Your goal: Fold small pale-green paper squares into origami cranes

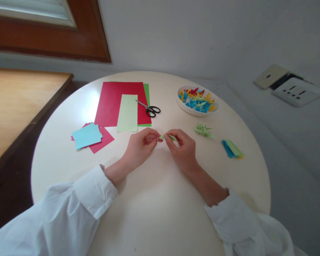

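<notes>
A small pale green folded paper [172, 137] is pinched between my two hands over the middle of the table. My left hand [142, 145] has thumb and forefinger closed at its left end. On the other side, my right hand [183, 148] grips the paper with thumb and fingers and covers part of it. The paper's exact folded shape is too small to make out. To the right of my right hand lies a little heap of pale green folded paper pieces [203, 130], which look like paper cranes.
A white bowl [179, 103] of colourful folded paper stands at the back right. Black-handled scissors [152, 111] lie on red sheets [109, 103] with a pale green strip [127, 115]. Blue and pink squares [87, 136] sit left; folded strips [232, 149] lie right on the round table [154, 213].
</notes>
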Available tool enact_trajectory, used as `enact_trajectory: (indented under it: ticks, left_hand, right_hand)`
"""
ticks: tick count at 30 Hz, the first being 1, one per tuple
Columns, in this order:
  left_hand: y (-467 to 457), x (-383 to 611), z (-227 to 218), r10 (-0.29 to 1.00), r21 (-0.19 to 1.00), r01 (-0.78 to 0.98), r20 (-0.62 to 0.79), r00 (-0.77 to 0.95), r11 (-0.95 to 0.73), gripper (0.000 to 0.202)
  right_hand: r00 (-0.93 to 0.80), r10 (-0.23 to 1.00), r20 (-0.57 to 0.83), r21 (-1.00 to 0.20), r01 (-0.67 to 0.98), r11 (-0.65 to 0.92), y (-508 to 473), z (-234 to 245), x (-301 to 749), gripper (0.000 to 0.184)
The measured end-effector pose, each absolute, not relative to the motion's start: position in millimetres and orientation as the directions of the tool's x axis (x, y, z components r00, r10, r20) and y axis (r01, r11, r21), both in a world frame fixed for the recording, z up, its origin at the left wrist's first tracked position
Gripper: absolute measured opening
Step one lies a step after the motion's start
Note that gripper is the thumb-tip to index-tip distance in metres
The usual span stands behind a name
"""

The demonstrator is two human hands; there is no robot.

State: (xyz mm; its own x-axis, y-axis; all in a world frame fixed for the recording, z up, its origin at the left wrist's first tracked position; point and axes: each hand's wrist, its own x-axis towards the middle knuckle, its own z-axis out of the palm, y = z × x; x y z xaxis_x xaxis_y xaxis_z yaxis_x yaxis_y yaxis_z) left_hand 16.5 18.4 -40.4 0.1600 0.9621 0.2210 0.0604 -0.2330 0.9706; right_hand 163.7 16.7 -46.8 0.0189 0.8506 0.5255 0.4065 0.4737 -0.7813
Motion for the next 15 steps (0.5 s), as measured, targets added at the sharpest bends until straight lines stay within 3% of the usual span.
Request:
enact_trajectory:
  ticks: [15]
  left_hand:
    - [19.7, 17.9, -36.8, 0.982, 0.992, -0.011, 0.128, 0.139, -0.128, 0.014]
  right_hand:
    - [-0.004, 0.857, 0.515, -0.788, 0.391, 0.475, 14.6, -45.0, 163.9, 0.005]
